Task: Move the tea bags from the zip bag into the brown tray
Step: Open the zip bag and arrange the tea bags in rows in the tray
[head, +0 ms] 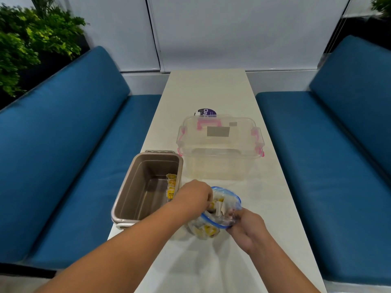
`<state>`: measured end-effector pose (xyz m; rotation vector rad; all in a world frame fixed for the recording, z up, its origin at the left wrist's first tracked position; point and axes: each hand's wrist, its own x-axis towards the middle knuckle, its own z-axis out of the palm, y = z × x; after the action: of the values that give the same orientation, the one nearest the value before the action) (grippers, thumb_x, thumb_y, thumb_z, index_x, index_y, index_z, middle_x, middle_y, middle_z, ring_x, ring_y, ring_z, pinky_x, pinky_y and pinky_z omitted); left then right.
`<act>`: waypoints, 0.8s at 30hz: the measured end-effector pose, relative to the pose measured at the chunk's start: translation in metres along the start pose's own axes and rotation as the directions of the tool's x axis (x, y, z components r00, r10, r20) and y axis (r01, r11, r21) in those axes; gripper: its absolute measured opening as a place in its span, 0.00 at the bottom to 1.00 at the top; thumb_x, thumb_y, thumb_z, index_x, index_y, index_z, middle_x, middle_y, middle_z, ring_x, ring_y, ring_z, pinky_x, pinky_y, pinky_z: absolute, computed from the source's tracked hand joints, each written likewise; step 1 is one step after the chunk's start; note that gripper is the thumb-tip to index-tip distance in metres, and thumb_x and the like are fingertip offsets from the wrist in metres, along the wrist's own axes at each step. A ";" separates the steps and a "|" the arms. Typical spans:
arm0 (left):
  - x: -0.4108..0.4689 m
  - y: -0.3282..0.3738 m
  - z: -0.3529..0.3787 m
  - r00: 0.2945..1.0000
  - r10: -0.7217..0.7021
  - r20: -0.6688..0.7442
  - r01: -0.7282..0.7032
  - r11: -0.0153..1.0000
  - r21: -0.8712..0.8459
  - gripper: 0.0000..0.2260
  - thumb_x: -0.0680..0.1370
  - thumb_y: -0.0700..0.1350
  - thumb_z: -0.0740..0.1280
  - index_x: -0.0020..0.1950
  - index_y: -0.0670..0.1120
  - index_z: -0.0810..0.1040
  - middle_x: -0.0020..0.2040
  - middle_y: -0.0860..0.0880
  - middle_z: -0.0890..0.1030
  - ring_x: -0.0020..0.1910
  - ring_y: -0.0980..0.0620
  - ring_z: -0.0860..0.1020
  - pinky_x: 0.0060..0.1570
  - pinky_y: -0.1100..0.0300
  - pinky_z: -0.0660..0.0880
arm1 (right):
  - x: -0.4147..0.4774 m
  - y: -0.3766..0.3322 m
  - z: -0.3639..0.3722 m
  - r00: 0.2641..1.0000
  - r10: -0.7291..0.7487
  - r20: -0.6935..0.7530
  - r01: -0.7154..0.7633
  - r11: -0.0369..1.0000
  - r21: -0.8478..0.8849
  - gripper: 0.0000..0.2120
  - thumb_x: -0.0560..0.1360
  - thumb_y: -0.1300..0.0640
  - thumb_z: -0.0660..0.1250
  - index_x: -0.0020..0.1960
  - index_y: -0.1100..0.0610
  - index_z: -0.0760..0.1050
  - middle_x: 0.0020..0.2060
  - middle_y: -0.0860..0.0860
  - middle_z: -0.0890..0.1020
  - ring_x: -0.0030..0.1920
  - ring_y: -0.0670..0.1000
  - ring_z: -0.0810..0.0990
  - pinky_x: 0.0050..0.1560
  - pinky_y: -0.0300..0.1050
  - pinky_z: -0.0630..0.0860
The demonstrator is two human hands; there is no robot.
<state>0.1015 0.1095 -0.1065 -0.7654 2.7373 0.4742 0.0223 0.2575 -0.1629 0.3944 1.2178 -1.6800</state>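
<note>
Right hand [248,227] grips one zip bag [229,198]; one tray [135,187].

Tray [133,187] on tabletop [207,89], near left edge, few tea bags [171,185] in it against right wall. Zip bag [229,198] just right of tray, bit nearer. Lidded box [220,149] behind both, tub [207,112] behind box. Bench [63,144] left of tabletop, another right.

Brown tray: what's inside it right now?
A few yellow-labelled tea bags lean against the brown tray's right wall; the rest of its floor shows bare. The left hand and forearm cover the near right corner, so anything there is hidden.
</note>
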 end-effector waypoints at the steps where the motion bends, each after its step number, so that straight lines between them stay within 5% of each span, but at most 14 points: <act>1: -0.001 -0.001 -0.002 0.999 0.001 -0.034 -0.003 0.998 -0.060 0.05 0.75 0.42 0.69 0.45 0.50 0.84 0.44 0.51 0.83 0.43 0.50 0.81 0.46 0.56 0.80 | 0.002 0.001 -0.001 1.000 0.009 -0.004 -0.009 1.000 0.018 0.14 0.77 0.73 0.56 0.59 0.73 0.76 0.53 0.66 0.83 0.52 0.64 0.82 0.54 0.58 0.79; 4: -0.007 -0.003 -0.008 0.995 0.000 -0.102 -0.022 0.976 -0.217 0.03 0.76 0.47 0.73 0.48 0.50 0.84 0.44 0.54 0.83 0.44 0.54 0.80 0.46 0.60 0.77 | 0.004 0.000 -0.004 0.999 0.025 0.048 -0.027 0.998 0.050 0.14 0.76 0.63 0.58 0.58 0.65 0.76 0.46 0.61 0.81 0.47 0.61 0.79 0.54 0.56 0.76; 6: -0.011 -0.004 -0.013 0.993 -0.013 -0.118 -0.022 0.958 -0.285 0.05 0.76 0.49 0.73 0.49 0.49 0.84 0.43 0.54 0.83 0.43 0.55 0.79 0.44 0.62 0.75 | 0.006 -0.001 -0.004 0.996 0.018 0.092 -0.022 0.999 0.036 0.18 0.79 0.58 0.59 0.63 0.66 0.78 0.52 0.61 0.83 0.54 0.62 0.80 0.60 0.58 0.74; 9: -0.015 -0.007 -0.022 0.990 -0.030 -0.135 -0.017 0.941 -0.339 0.07 0.76 0.50 0.74 0.49 0.48 0.84 0.41 0.54 0.83 0.41 0.55 0.78 0.42 0.62 0.74 | 0.008 0.002 -0.001 0.997 -0.025 0.072 0.028 0.999 -0.039 0.17 0.85 0.55 0.58 0.66 0.65 0.78 0.59 0.61 0.84 0.61 0.62 0.82 0.62 0.59 0.77; 17: -0.030 -0.033 -0.057 0.956 -0.089 -0.279 -0.032 0.915 -0.402 0.03 0.73 0.50 0.76 0.43 0.52 0.84 0.37 0.55 0.81 0.37 0.59 0.77 0.42 0.61 0.76 | 0.007 0.007 0.010 0.995 -0.085 -0.052 0.070 0.965 -0.252 0.18 0.86 0.53 0.60 0.60 0.67 0.79 0.58 0.66 0.83 0.59 0.63 0.83 0.63 0.62 0.77; 21: -0.041 -0.058 -0.074 0.933 -0.132 -0.335 -0.008 0.922 -0.386 0.02 0.75 0.46 0.74 0.43 0.53 0.84 0.34 0.58 0.78 0.32 0.65 0.74 0.35 0.71 0.68 | 0.009 0.011 0.013 0.993 -0.098 -0.069 0.078 0.964 -0.254 0.26 0.86 0.51 0.60 0.65 0.76 0.69 0.45 0.62 0.77 0.49 0.60 0.72 0.54 0.57 0.74; 24: -0.048 -0.082 -0.082 0.913 -0.197 -0.358 0.068 0.937 -0.343 0.02 0.75 0.46 0.74 0.43 0.54 0.84 0.35 0.59 0.79 0.36 0.63 0.75 0.35 0.69 0.67 | 0.012 0.013 0.011 0.994 -0.090 -0.064 0.070 0.963 -0.261 0.24 0.86 0.51 0.59 0.59 0.74 0.73 0.41 0.57 0.73 0.45 0.58 0.68 0.51 0.55 0.70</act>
<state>0.1721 0.0342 -0.0348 -1.2435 2.9705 0.8387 0.0307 0.2412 -0.1738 0.2524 1.5056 -1.5592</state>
